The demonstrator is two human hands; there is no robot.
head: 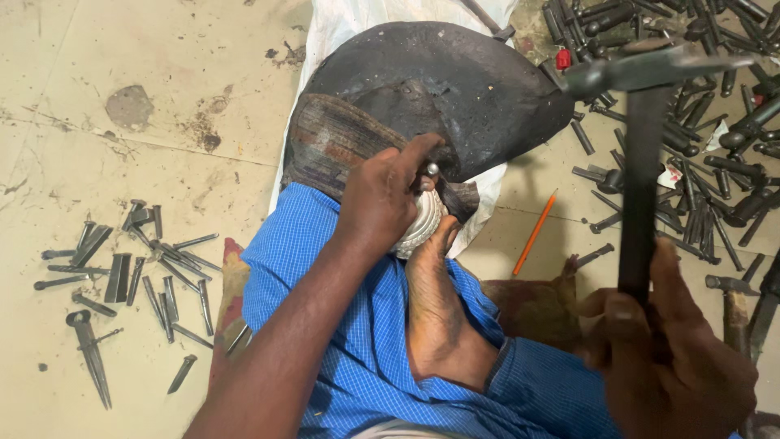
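Stained cream floor tiles (122,57) are carrying a person at work with a punch and a raised hammer.

Sitting on the floor in blue checked cloth (341,325), the person is pressing a white ribbed shell (422,223) against a dark, worn block (431,89) with the bare foot (435,301). The left hand (382,199) is curling over the shell's top, its fingers (418,150) clenching a small metal punch (432,169) whose rounded head is peeking out just beside the thumb tip, directly above the shell. The right hand (670,362) is gripping the dark handle of a hammer (642,146), fingers wrapped tight, with the steel head hanging high, well apart from the punch. Loose iron chisels (138,276) are lying scattered at the left, a bigger heap of tools (707,122) at the right, and an orange pencil (535,233) near the block.
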